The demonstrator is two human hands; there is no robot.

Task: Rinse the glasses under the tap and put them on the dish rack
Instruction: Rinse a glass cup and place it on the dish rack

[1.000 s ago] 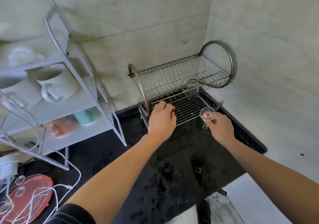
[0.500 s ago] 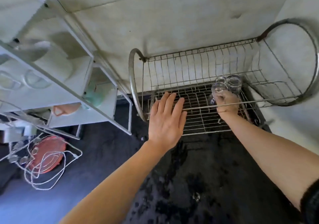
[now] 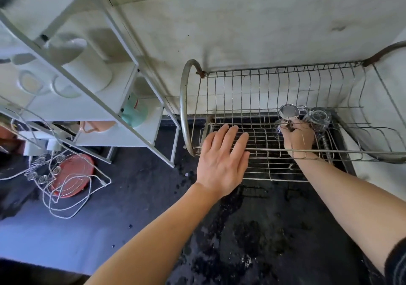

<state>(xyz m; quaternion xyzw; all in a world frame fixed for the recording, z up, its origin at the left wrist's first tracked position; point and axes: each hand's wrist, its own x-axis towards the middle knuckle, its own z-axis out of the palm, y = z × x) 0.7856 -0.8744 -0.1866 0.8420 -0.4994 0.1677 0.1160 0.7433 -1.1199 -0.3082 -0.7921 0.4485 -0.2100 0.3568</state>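
Right hand [image 3: 297,137] fingers pinch the upturned glass [image 3: 288,111] by its stem inside the rack [image 3: 185,109]. Left hand [image 3: 222,164] is spread flat, holding nothing. The glass looks wet, thin and breakable, so the stem seems safest.

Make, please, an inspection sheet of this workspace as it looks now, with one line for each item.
Surface: dark countertop, wet with drops.
Job's things: stemmed glass, upside down, at the dish rack lower tier beside a second glass.
Clutter: red disc and wire tool at left.
Grips: left hand open above the rack's front rail; right hand holds the stemmed glass.
Cables: white cable looped over the red disc.
Surroundings: white shelf with teal cup and pink cup; tiled wall.
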